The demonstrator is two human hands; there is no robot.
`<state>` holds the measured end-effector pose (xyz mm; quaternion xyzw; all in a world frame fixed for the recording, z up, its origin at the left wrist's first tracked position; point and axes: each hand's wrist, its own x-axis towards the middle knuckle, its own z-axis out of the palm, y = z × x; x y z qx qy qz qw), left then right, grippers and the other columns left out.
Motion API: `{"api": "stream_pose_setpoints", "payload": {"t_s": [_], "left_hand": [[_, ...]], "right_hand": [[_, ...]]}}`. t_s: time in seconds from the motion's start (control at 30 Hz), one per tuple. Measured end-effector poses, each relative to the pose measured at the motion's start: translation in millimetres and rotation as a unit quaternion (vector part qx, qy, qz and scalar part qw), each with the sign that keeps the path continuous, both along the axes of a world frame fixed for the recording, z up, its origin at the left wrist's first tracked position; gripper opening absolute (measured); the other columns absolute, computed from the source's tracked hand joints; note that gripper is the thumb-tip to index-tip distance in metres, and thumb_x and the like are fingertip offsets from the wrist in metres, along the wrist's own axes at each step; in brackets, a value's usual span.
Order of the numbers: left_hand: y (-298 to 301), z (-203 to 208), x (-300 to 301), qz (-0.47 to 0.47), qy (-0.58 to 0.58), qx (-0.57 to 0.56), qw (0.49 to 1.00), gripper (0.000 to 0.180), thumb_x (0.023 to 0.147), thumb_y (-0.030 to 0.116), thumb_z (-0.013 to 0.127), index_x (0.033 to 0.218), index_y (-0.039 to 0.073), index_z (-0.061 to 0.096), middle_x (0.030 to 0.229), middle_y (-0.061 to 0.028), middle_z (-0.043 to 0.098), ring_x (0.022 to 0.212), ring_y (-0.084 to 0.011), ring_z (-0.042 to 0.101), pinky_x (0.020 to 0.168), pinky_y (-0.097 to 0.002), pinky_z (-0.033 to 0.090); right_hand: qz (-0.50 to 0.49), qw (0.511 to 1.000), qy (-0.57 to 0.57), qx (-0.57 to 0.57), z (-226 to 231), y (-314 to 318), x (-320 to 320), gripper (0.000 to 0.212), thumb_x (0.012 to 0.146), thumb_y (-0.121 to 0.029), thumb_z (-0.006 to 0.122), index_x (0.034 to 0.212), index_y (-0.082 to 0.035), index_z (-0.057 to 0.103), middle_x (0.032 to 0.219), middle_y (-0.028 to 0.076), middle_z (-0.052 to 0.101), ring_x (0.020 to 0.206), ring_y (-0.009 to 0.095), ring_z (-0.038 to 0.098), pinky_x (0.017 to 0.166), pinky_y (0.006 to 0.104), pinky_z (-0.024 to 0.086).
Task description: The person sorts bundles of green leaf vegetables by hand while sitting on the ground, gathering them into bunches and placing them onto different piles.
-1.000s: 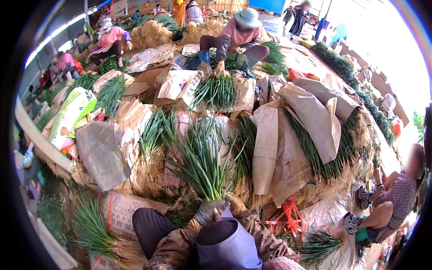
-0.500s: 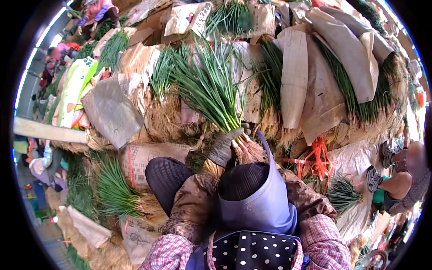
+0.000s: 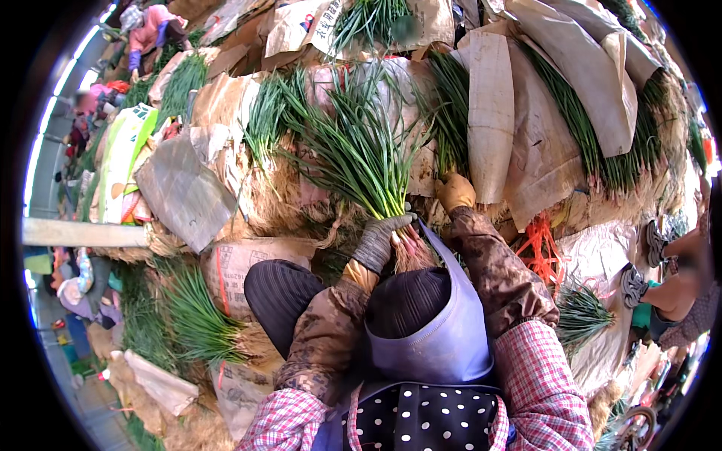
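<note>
My left hand (image 3: 378, 242), in a grey-green glove, is wrapped round the base of a bunch of spring onions (image 3: 368, 169). The long green leaves fan out away from me, and the pinkish, rooty ends hang over my knee. Beyond it to the right, my right hand (image 3: 456, 192), in a tan glove, is closed at the lower end of other spring onions (image 3: 450, 120) lying on the pile; its fingertips are partly hidden. A brown sack sheet (image 3: 492, 128) lies just right of those stalks. A lilac apron (image 3: 429, 349) covers my lap.
Red plastic ties (image 3: 540, 252) hang right of my right forearm. A loose bunch (image 3: 199, 316) lies on sacking at left, another (image 3: 583, 316) at right. A pale beam (image 3: 86, 232) juts in from the left. A seated person (image 3: 669, 293) is at right; another (image 3: 154, 34) bends far left.
My right hand has come up from behind the apron and reached forward right to the piled spring onions. The left hand still grips its bunch, whose leaves have shifted slightly.
</note>
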<state>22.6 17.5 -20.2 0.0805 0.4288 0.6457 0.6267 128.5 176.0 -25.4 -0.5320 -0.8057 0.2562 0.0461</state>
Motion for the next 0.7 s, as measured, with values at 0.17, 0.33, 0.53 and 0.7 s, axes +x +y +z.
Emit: {"api": "stream_pose_setpoints", "payload": {"t_s": [0.17, 0.33, 0.53, 0.7], "left_hand": [[-1.5, 1.7, 10.7, 0.003, -0.001, -0.09, 0.996, 0.018, 0.068, 0.001, 0.064, 0.085, -0.003, 0.058, 0.062, -0.0116, 0.059, 0.045, -0.0226, 0.055, 0.039, -0.028, 0.043], [-7.1, -17.0, 18.2, -0.01, 0.043, -0.139, 0.989, 0.014, 0.069, 0.006, 0.064, 0.079, -0.001, 0.058, 0.059, -0.0079, 0.057, 0.042, -0.02, 0.052, 0.038, -0.0291, 0.041], [-5.7, 2.8, 16.4, -0.009, 0.027, -0.056, 0.998, 0.017, 0.07, 0.007, 0.064, 0.084, 0.001, 0.058, 0.072, -0.0072, 0.062, 0.057, -0.0144, 0.057, 0.048, -0.0242, 0.047], [1.6, 15.1, 2.3, -0.037, 0.029, 0.037, 0.998, 0.033, 0.077, 0.017, 0.061, 0.104, 0.001, 0.053, 0.086, -0.0109, 0.062, 0.063, -0.0194, 0.06, 0.051, -0.025, 0.05]], "right_hand": [[0.003, 0.984, 0.072, -0.166, 21.7, -38.5, 7.5, 0.025, 0.08, -0.024, 0.057, 0.096, -0.006, 0.062, 0.091, 0.011, 0.064, 0.083, 0.02, 0.061, 0.076, 0.0313, 0.047], [0.109, 0.983, 0.15, 0.004, 29.6, -67.4, 11.1, 0.024, 0.073, -0.02, 0.06, 0.088, -0.002, 0.063, 0.084, 0.016, 0.062, 0.08, 0.027, 0.06, 0.071, 0.0325, 0.047], [-0.039, 0.982, 0.185, -0.015, 4.2, -46.4, 15.0, 0.024, 0.078, -0.02, 0.057, 0.09, 0.0, 0.062, 0.08, 0.017, 0.062, 0.072, 0.024, 0.061, 0.067, 0.0329, 0.047], [-0.102, 0.984, 0.144, 0.012, -6.7, 0.1, 25.7, 0.039, 0.075, -0.033, 0.06, 0.095, 0.002, 0.059, 0.091, 0.021, 0.06, 0.087, 0.033, 0.058, 0.075, 0.0357, 0.045]]}}
